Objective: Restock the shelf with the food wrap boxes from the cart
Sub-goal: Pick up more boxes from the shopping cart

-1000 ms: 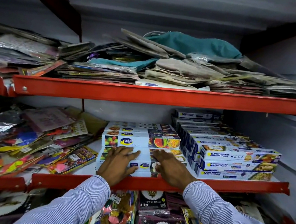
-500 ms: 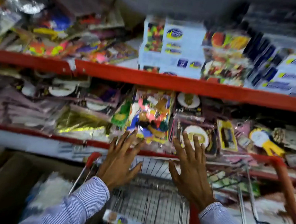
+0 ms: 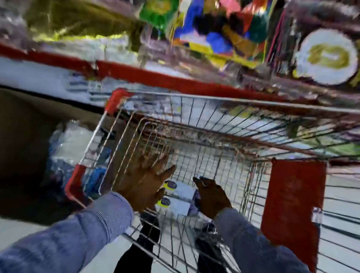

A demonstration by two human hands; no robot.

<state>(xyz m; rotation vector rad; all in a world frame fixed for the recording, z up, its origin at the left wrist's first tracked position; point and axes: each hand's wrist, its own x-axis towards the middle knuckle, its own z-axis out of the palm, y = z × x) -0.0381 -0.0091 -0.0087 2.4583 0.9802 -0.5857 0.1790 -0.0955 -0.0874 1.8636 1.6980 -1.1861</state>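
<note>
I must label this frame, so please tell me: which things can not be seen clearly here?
Head view only:
- Food wrap boxes: both hands cover their ends; total count unknown.
- Right hand: motion blur; contact with the boxes uncertain.
- Left hand: fingers spread, touch uncertain.
- Shelf packets: smeared, print unreadable.
- Cart: right side cut by the frame edge.

Cart (image 3: 196,142): bare metal wire mesh, thin rods with a dull sheen; corner bumpers (image 3: 116,99) in red plastic, smooth. Red panel (image 3: 294,206) on the cart's side — matt, probably plastic, though blur prevents certainty. Food wrap boxes (image 3: 179,197) in the basket: printed card, white, lightly glossy. Sleeves (image 3: 89,229) on both arms: woven cloth, fine blue-and-white stripe, matt. Shelf edge (image 3: 158,79): red painted metal, smooth. Packets (image 3: 220,22) on the shelf — clear glossy film over coloured contents; one gold foil pack (image 3: 75,21), highly reflective.
</note>
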